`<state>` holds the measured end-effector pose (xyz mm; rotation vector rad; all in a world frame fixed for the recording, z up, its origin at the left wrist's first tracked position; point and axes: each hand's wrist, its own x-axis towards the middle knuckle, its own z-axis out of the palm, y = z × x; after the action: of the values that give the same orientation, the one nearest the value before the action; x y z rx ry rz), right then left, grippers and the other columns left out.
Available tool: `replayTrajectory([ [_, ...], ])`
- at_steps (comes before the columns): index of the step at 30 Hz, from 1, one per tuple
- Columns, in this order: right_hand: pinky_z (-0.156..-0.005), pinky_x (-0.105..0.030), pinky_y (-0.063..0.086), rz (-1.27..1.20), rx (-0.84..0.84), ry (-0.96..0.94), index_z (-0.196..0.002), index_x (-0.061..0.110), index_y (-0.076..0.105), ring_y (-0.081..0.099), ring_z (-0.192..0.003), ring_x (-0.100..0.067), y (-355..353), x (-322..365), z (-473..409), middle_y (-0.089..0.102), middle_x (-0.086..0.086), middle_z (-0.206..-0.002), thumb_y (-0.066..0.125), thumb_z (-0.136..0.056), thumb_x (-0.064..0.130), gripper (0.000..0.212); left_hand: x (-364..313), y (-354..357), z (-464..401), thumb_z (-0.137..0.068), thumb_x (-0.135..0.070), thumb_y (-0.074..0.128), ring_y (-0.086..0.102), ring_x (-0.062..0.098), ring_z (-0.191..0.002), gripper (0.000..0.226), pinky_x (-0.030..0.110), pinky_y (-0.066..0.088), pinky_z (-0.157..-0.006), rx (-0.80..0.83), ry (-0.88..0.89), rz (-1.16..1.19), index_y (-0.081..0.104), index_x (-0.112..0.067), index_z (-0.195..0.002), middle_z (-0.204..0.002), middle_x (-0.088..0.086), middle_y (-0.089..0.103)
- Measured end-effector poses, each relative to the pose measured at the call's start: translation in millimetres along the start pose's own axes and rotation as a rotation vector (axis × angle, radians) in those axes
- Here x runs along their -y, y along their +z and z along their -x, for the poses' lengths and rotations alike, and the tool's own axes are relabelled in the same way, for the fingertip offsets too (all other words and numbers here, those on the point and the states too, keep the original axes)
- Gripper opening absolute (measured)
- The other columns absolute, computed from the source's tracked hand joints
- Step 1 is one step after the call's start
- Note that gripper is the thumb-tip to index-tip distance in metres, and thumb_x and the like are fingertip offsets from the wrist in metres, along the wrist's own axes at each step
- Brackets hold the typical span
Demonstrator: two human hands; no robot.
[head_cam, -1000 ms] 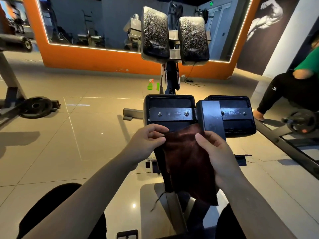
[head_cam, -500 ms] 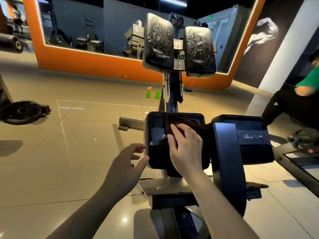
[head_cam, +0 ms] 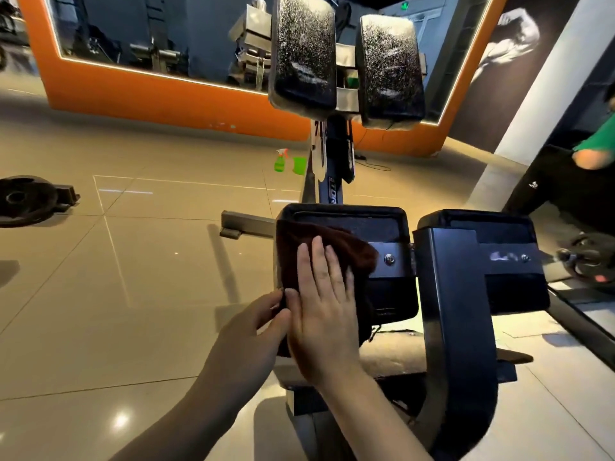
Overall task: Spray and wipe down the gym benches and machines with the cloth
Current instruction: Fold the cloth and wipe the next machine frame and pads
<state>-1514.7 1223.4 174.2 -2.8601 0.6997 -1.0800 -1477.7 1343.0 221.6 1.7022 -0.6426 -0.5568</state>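
A dark brown cloth (head_cam: 346,251) lies spread over the back of the machine's left black pad (head_cam: 376,227). My right hand (head_cam: 322,307) presses flat on the cloth with straight fingers. At the pad's left edge my left hand (head_cam: 253,327) pinches the cloth's lower left corner between thumb and fingertips. The right black pad (head_cam: 499,234) sits beside it behind a black steel post (head_cam: 456,311). Two upper pads (head_cam: 306,51) covered in spray droplets stand above. A green spray bottle (head_cam: 280,160) stands on the floor beyond the machine.
A green container (head_cam: 299,165) stands beside the bottle. A weight plate (head_cam: 23,199) lies on the tiled floor at left. A person in black trousers and a green top (head_cam: 565,181) sits at right near another plate-loaded bar (head_cam: 589,261). An orange-framed mirror (head_cam: 166,38) lines the far wall.
My right hand slid the cloth leftward and down across the left pad. My left hand, open half a second ago, has come up and pinched the cloth's corner.
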Motion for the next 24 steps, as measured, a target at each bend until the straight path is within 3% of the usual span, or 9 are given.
replayTrajectory([
  [3, -0.12, -0.032, 0.0, -0.009, 0.034, -0.08, -0.155, 0.027, 0.012, 0.002, -0.149, -0.007, -11, -29, -4, 0.009, 0.007, -0.161, 0.019, -0.104, 0.045, 0.055, 0, -4, 3, -0.101, -0.026, 0.047, 0.047, -0.022, -0.088, 0.036, 0.005, 0.037, -0.07, 0.056, -0.039, 0.123, 0.046, -0.042, -0.133, -0.106, -0.033, 0.05],
  [7, -0.117, -0.022, -0.013, 0.028, 0.015, 0.13, -0.152, 0.032, -0.001, -0.015, -0.145, 0.002, -26, -66, -10, -0.005, 0.013, -0.16, 0.008, -0.1, 0.053, 0.057, 6, -6, 9, -0.099, -0.03, 0.049, 0.043, -0.007, -0.116, 0.043, 0.023, 0.03, -0.093, 0.101, -0.047, 0.109, 0.037, -0.052, -0.134, -0.126, -0.025, 0.045],
  [11, -0.122, -0.037, 0.003, -0.034, -0.057, 0.276, -0.151, 0.023, 0.003, -0.005, -0.148, -0.008, -19, -45, -6, 0.0, 0.006, -0.16, 0.01, -0.099, 0.046, 0.057, 7, -4, 10, -0.1, -0.028, 0.048, 0.042, -0.007, -0.114, 0.039, 0.023, 0.03, -0.093, 0.078, -0.021, 0.102, 0.039, -0.052, -0.129, -0.121, -0.028, 0.045],
  [14, -0.119, -0.041, 0.016, -0.04, -0.072, 0.177, -0.153, 0.016, 0.015, 0.01, -0.149, -0.017, -6, -12, 9, 0.015, -0.003, -0.161, 0.024, -0.102, 0.037, 0.056, 5, -5, 8, -0.101, -0.028, 0.047, 0.045, -0.015, -0.101, 0.027, 0.019, 0.038, -0.085, 0.049, -0.02, 0.141, 0.048, -0.049, -0.118, -0.11, -0.035, 0.049],
  [17, -0.113, -0.041, 0.029, -0.054, -0.04, 0.042, -0.152, 0.015, 0.026, 0.02, -0.147, -0.021, -6, -8, 19, 0.027, -0.006, -0.158, 0.033, -0.1, 0.032, 0.055, 2, -7, 8, -0.102, -0.028, 0.045, 0.05, -0.004, -0.112, 0.024, 0.025, 0.042, -0.094, 0.046, -0.013, 0.139, 0.051, -0.047, -0.114, -0.113, -0.032, 0.053],
  [20, -0.114, -0.038, 0.028, -0.015, -0.023, 0.005, -0.153, 0.019, 0.024, 0.022, -0.146, -0.016, -17, -29, 17, 0.028, -0.001, -0.158, 0.033, -0.1, 0.034, 0.055, -1, -7, 9, -0.102, -0.023, 0.043, 0.05, -0.001, -0.116, 0.03, 0.029, 0.039, -0.103, 0.04, -0.016, 0.137, 0.048, -0.041, -0.126, -0.122, -0.026, 0.054],
  [24, -0.115, -0.039, 0.026, 0.025, -0.093, 0.202, -0.15, 0.016, 0.026, 0.021, -0.145, -0.015, -28, -55, 15, 0.028, -0.001, -0.156, 0.033, -0.098, 0.034, 0.056, -3, -3, 7, -0.102, -0.023, 0.045, 0.049, -0.005, -0.11, 0.032, 0.023, 0.037, -0.093, 0.012, -0.026, 0.137, 0.049, -0.039, -0.129, -0.122, -0.023, 0.053],
])
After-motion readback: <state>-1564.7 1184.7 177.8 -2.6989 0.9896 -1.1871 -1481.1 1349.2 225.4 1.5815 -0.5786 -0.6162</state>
